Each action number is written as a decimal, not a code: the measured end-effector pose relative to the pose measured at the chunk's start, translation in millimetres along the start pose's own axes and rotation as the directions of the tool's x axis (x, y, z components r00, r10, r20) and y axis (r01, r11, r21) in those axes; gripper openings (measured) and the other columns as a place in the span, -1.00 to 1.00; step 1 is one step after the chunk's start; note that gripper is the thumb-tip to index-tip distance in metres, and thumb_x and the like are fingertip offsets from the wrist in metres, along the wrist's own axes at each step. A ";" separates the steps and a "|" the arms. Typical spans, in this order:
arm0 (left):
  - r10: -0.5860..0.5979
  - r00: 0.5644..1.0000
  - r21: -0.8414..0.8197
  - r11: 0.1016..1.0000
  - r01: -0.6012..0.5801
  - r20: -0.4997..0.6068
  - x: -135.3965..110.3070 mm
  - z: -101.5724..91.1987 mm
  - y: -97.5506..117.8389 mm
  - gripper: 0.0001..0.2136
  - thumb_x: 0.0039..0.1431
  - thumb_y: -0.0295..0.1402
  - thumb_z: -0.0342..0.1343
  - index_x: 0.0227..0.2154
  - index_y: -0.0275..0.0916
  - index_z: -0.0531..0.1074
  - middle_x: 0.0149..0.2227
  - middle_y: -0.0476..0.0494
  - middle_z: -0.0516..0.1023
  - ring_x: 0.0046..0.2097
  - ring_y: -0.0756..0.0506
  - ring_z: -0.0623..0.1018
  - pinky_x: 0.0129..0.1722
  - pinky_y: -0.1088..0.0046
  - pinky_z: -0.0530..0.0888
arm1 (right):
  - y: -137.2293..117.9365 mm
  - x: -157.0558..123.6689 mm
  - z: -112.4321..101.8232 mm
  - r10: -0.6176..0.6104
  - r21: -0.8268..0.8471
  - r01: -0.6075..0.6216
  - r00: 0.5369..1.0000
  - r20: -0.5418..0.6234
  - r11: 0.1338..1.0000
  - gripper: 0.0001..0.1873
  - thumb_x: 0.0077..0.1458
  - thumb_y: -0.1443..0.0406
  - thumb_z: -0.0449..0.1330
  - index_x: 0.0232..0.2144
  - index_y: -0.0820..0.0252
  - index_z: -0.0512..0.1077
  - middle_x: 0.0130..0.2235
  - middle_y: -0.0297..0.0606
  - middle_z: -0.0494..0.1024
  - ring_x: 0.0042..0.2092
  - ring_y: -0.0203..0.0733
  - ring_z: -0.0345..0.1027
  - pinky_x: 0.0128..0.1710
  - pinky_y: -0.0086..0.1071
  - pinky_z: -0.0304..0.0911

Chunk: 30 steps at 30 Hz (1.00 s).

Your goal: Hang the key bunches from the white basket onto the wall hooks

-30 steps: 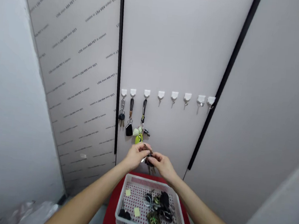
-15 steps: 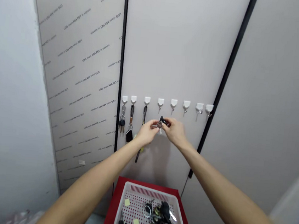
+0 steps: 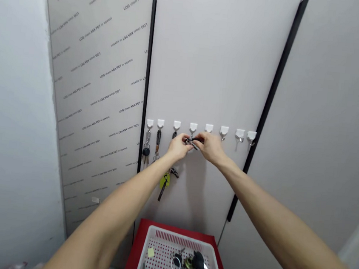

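Between my two hands is a small bunch of keys [image 3: 191, 142] on a ring, just under the fourth white hook [image 3: 193, 128] from the left. My left hand [image 3: 179, 147] pinches it from the left, and my right hand [image 3: 209, 148] grips its dark part from the right. Whether the ring touches the hook is too small to tell. Left of my hands hang a set of keys [image 3: 146, 152], a braided dark strap [image 3: 158, 138] and a strap with a yellow-green tag [image 3: 164, 181], partly covered by my left hand and forearm.
More white hooks [image 3: 224, 132] continue to the right on the pale panel. Long black handles [image 3: 268, 105] run down both sides. Below, a white perforated basket [image 3: 173, 235] with several keys and yellow paper pieces stands on a red surface [image 3: 133, 249].
Both hands have moved closer to the fourth hook with the keys, which have turned from hanging down to lying more level. The view has tilted up slightly.
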<state>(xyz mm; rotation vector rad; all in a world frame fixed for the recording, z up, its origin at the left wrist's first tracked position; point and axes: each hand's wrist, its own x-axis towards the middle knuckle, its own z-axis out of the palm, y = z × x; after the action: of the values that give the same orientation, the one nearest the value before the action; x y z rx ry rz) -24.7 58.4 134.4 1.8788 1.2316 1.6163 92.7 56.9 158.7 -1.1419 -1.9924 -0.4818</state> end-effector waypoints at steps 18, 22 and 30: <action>0.169 0.976 0.184 0.972 -0.143 -0.140 13.5 11.9 -7.0 -0.86 -0.27 -0.60 -0.06 -0.58 -0.31 0.33 -0.50 -0.07 0.33 -0.40 0.01 0.31 -0.32 0.49 0.25 | 12.2 9.4 23.9 0.071 -0.026 -0.074 0.993 -0.097 0.997 -0.87 -0.17 0.32 -0.03 -0.54 0.23 0.30 -0.49 -0.27 0.37 -0.43 -0.30 0.18 -0.45 -0.46 0.04; 0.147 0.987 0.254 0.959 -0.125 -0.069 6.6 14.2 -11.9 -0.85 -0.29 -0.59 -0.03 -0.58 -0.30 0.36 -0.44 -0.12 0.33 -0.37 -0.03 0.33 -0.30 0.46 0.24 | 14.0 0.1 32.6 0.136 0.004 -0.136 0.989 -0.064 0.991 -0.87 -0.20 0.33 -0.01 -0.53 0.24 0.30 -0.49 -0.26 0.37 -0.44 -0.30 0.19 -0.47 -0.46 0.05; -0.036 0.980 0.387 0.921 -0.044 0.197 -44.8 8.3 -40.9 -0.81 -0.22 -0.45 -0.01 -0.43 -0.31 0.35 -0.40 -0.13 0.38 -0.36 -0.02 0.35 -0.31 0.46 0.27 | 12.0 -68.9 33.9 0.124 0.063 -0.154 0.932 0.341 0.986 -0.78 -0.17 0.22 -0.03 -0.56 0.23 0.33 -0.54 -0.30 0.40 -0.51 -0.36 0.19 -0.51 -0.51 0.04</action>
<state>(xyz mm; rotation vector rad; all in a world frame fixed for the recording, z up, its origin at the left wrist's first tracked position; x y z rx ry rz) -30.3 47.2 74.4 2.2155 1.5462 1.2053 108.6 46.7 83.3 -1.3703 -2.1752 -0.1269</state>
